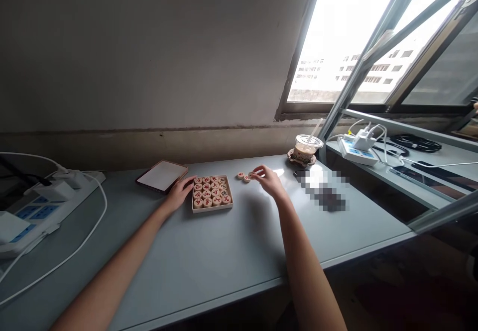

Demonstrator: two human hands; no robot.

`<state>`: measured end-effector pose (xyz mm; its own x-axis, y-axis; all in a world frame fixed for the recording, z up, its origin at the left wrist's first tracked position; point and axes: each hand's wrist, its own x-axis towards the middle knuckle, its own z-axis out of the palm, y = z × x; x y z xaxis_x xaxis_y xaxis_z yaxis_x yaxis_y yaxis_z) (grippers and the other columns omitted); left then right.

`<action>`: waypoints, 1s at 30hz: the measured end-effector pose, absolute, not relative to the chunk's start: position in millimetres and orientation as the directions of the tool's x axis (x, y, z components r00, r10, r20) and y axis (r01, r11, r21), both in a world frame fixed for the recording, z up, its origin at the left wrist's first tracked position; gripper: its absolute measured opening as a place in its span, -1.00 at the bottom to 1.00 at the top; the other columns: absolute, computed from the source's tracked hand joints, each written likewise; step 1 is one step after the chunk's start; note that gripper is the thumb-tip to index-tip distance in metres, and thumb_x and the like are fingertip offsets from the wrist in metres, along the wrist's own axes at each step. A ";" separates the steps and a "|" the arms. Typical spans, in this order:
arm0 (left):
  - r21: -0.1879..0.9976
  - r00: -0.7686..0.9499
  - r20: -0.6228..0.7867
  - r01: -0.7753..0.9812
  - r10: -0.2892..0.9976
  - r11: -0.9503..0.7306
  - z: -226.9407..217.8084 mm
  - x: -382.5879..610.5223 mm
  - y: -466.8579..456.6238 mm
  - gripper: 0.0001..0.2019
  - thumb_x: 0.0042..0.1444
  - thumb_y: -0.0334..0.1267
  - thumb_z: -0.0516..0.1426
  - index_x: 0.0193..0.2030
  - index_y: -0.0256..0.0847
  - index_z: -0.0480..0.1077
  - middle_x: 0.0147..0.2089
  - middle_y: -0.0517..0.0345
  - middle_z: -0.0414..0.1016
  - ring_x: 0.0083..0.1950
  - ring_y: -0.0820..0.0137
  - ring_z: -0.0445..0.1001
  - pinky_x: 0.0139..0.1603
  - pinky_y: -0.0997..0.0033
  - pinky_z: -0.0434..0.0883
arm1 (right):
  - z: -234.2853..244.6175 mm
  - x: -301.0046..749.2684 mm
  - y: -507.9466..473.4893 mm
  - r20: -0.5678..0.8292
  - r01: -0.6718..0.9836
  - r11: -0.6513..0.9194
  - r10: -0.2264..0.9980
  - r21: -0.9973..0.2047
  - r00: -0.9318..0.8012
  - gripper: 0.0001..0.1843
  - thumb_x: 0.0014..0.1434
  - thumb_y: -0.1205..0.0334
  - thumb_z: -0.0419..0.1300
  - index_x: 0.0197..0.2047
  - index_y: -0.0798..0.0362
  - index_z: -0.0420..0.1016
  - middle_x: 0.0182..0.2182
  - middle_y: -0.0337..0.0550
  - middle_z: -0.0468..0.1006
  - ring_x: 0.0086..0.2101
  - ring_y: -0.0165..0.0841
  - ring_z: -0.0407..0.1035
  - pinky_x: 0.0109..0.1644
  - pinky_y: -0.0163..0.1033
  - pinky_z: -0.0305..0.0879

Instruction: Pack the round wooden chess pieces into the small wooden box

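Observation:
A shallow white box holds rows of round wooden Chinese chess pieces with red characters. My left hand rests against the box's left side, its fingers stretched out and touching the edge near the far corner. To the right of the box, my right hand pinches a chess piece between thumb and fingertips. Just left of those fingertips, two more pieces lie on the table, a loose piece and a nearer piece. The face of the pinched piece is partly hidden by the fingers.
The box lid lies behind my left hand. A lidded drink cup with a straw stands on a coaster at the back right. Power strips with cables, one at left and one on the right shelf, flank the grey table.

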<state>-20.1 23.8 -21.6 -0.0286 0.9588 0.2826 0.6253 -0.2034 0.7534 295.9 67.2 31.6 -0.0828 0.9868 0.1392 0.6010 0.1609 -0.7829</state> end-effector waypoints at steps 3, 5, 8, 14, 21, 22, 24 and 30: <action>0.760 -0.062 0.280 0.624 0.958 -0.182 -21.3 -18.2 23.5 -0.53 0.13 -0.09 -0.05 0.09 -0.26 0.39 0.15 -0.04 0.43 0.21 0.20 0.34 0.29 0.13 0.21 | 24.5 303.5 69.7 0.111 0.805 0.038 0.993 -0.592 0.035 -0.86 0.13 0.18 0.15 -0.24 0.04 0.41 -0.33 -0.07 0.56 -0.34 -0.30 0.40 -0.36 -0.29 0.15; 0.764 -0.068 0.282 0.619 0.957 -0.181 -21.1 -16.8 23.3 -0.55 0.14 -0.10 -0.05 0.08 -0.24 0.39 0.15 -0.03 0.43 0.21 0.21 0.34 0.28 0.15 0.22 | 18.3 301.9 70.5 0.096 0.824 0.023 0.995 -0.566 0.038 -0.83 0.17 0.16 0.12 -0.20 0.05 0.40 -0.29 -0.04 0.55 -0.30 -0.28 0.39 -0.33 -0.28 0.15; 0.777 -0.063 0.275 0.603 0.959 -0.183 -19.8 -15.4 22.3 -0.55 0.15 -0.08 -0.04 0.08 -0.24 0.38 0.15 -0.02 0.43 0.20 0.21 0.34 0.27 0.17 0.23 | 16.3 298.2 69.1 0.094 0.830 0.037 0.995 -0.557 0.019 -0.75 0.22 0.13 0.10 -0.09 0.06 0.38 -0.22 -0.02 0.51 -0.22 -0.25 0.37 -0.25 -0.25 0.18; 0.783 -0.065 0.281 0.592 0.957 -0.190 -16.9 -14.1 19.8 -0.57 0.16 -0.08 -0.02 0.07 -0.23 0.38 0.13 -0.02 0.44 0.18 0.21 0.35 0.26 0.17 0.24 | 38.8 284.4 54.2 0.258 0.725 0.356 0.934 -0.590 -0.248 -0.67 0.24 0.07 0.11 0.04 -0.06 0.41 -0.11 -0.09 0.37 -0.28 -0.35 0.37 -0.14 -0.22 0.26; 0.791 -0.060 0.281 0.580 0.958 -0.196 -17.1 -14.9 19.3 -0.62 0.16 -0.12 0.00 0.06 -0.18 0.39 0.14 0.02 0.44 0.18 0.21 0.36 0.26 0.15 0.23 | 37.8 254.9 39.7 0.180 0.628 0.648 0.744 -0.432 -0.644 -0.83 0.14 0.06 0.26 -0.19 -0.21 0.62 -0.07 -0.12 0.41 0.01 -0.14 0.20 0.07 -0.03 0.13; 0.794 -0.062 0.281 0.575 0.958 -0.196 -17.4 -15.0 19.5 -0.62 0.16 -0.12 0.00 0.06 -0.18 0.39 0.13 0.02 0.44 0.17 0.21 0.37 0.26 0.15 0.24 | 36.7 253.5 39.3 0.172 0.625 0.650 0.740 -0.432 -0.650 -0.85 0.13 0.05 0.27 -0.22 -0.20 0.63 -0.06 -0.12 0.42 0.02 -0.14 0.19 0.07 -0.03 0.11; 0.801 -0.061 0.272 0.568 0.960 -0.191 -17.8 -15.1 19.7 -0.63 0.15 -0.12 0.01 0.05 -0.17 0.39 0.12 0.04 0.45 0.16 0.21 0.37 0.24 0.14 0.26 | 36.2 251.8 38.9 0.169 0.617 0.649 0.737 -0.445 -0.654 -0.85 0.10 0.02 0.29 -0.28 -0.17 0.63 -0.05 -0.12 0.42 0.04 -0.14 0.18 0.07 -0.03 0.08; 0.794 -0.036 0.281 0.571 0.959 -0.211 -17.2 -15.9 20.1 -0.60 0.14 -0.10 0.00 0.06 -0.22 0.39 0.11 -0.01 0.45 0.16 0.20 0.37 0.24 0.15 0.26 | 49.6 258.0 38.4 0.096 0.515 0.568 0.726 -0.642 -0.682 -0.81 0.03 0.08 0.32 -0.33 0.01 0.54 -0.25 -0.15 0.51 -0.15 -0.27 0.34 -0.09 -0.20 0.19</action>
<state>-15.9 20.1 -17.2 -0.0357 0.9591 0.2808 0.5707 -0.2111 0.7936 258.0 38.4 49.6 -0.6815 0.7255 0.0956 0.5146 0.5680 -0.6423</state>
